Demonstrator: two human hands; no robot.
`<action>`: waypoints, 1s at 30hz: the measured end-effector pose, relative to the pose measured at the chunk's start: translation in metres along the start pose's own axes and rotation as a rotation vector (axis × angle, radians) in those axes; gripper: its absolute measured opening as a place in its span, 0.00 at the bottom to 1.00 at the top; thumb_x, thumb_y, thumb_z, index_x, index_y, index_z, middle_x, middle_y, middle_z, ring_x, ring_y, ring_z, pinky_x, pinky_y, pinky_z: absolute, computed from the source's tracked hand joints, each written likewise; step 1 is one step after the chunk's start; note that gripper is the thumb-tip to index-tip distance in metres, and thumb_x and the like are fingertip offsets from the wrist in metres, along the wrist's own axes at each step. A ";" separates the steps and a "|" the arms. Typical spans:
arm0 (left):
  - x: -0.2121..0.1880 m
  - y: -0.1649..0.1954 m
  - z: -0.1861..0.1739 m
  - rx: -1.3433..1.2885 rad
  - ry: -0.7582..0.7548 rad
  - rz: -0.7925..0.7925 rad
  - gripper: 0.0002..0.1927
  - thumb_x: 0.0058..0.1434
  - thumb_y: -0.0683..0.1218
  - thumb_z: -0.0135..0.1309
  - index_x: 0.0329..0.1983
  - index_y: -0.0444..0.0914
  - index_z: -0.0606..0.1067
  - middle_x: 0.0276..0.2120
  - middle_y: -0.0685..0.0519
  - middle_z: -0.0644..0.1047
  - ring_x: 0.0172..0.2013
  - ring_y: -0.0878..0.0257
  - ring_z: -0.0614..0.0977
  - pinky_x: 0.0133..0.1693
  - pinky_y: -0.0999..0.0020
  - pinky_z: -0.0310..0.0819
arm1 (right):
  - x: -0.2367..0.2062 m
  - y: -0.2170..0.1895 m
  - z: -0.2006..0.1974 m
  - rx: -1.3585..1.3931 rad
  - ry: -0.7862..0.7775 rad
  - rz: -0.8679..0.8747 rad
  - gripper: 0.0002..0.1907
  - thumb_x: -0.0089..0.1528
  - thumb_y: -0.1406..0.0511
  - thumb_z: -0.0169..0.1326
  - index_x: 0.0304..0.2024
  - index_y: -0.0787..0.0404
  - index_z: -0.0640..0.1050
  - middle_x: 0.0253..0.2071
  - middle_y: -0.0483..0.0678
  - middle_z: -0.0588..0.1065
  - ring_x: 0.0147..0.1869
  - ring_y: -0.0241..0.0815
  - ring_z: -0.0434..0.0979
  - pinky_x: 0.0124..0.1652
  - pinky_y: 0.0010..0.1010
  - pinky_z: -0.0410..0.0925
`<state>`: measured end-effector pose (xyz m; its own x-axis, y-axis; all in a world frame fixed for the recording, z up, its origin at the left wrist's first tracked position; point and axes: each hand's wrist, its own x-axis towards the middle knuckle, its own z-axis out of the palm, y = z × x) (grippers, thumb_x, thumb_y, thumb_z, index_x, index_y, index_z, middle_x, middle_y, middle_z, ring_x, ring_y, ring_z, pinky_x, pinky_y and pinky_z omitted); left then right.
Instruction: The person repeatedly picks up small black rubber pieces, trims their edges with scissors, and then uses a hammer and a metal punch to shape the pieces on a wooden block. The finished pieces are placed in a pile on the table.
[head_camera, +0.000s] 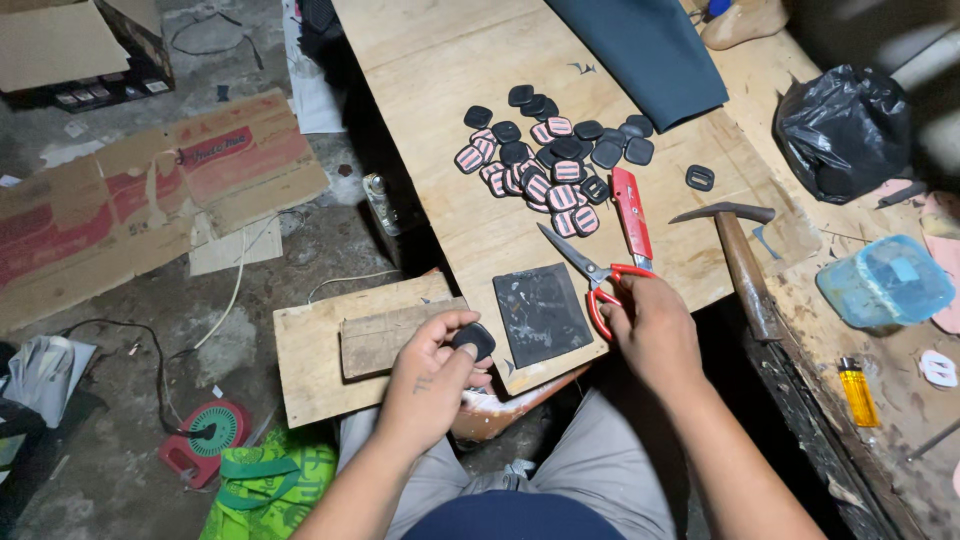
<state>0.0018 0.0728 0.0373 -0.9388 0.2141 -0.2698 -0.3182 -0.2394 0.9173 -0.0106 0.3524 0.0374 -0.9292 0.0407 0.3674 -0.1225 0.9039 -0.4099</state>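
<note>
Grey trousers (590, 470) fill the bottom edge, directly under both forearms. Just above them, the left hand (435, 375) curls around a small black oval patch (473, 341), pinching it between thumb and fingertips so that its dark face points up. Behind those fingers lies a small wooden block (385, 340) on a loose board (330, 350), almost touching the knuckles.

To the right, the right hand (650, 330) closes on the red handles of a pair of scissors (600, 275); its fingers rest at the loops, and the steel blades are parted, pointing away from the fingertips toward the upper left. Between the two hands, just beside the scissor handles, sits a dark square cutting pad (542, 312) at the near edge of the plywood workbench (440, 90).

Beyond the scissor tips lies a red utility knife (631, 212), nearly touching the blades. Further out from the fingers spreads a heap of patches (545, 160), some plain black, others striped pink and black, and one black ring-shaped piece (700, 178) lies apart to the right of the heap. A hammer (745, 260) with a wooden handle rests to the right of the right hand, near the wrist.

Well past the heap, a dark teal sheet (645, 50) hangs across the far end of the bench. Far right of the fingers are a black plastic bag (845, 130), a blue plastic box (885, 282) and a yellow lighter (858, 392). Left of the left hand, down on the concrete floor, flattened cardboard (150, 200) is spread out, with a green bag (270, 485) lying nearer the left elbow.
</note>
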 end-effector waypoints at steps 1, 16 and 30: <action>-0.002 0.001 0.003 -0.009 0.002 0.015 0.18 0.63 0.35 0.46 0.56 0.33 0.69 0.43 0.47 0.79 0.36 0.64 0.82 0.36 0.70 0.81 | 0.006 0.000 0.000 -0.006 0.008 -0.020 0.18 0.56 0.64 0.65 0.46 0.66 0.78 0.44 0.59 0.77 0.48 0.61 0.77 0.47 0.47 0.70; -0.029 0.013 0.035 0.216 -0.047 0.152 0.10 0.62 0.34 0.52 0.47 0.30 0.75 0.31 0.53 0.77 0.27 0.73 0.76 0.29 0.77 0.70 | -0.037 -0.097 0.003 0.650 -0.308 0.233 0.13 0.61 0.66 0.56 0.47 0.62 0.82 0.40 0.52 0.85 0.41 0.41 0.87 0.43 0.28 0.75; -0.032 0.012 0.035 0.298 0.019 0.246 0.12 0.59 0.34 0.52 0.47 0.29 0.75 0.39 0.50 0.77 0.31 0.69 0.81 0.32 0.75 0.78 | -0.050 -0.090 0.011 0.836 -0.350 0.311 0.15 0.61 0.69 0.56 0.51 0.65 0.79 0.36 0.46 0.82 0.38 0.34 0.81 0.40 0.26 0.75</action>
<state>0.0331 0.0961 0.0676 -0.9855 0.1664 -0.0334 -0.0331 0.0045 0.9994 0.0428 0.2645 0.0464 -0.9970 -0.0244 -0.0735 0.0642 0.2717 -0.9603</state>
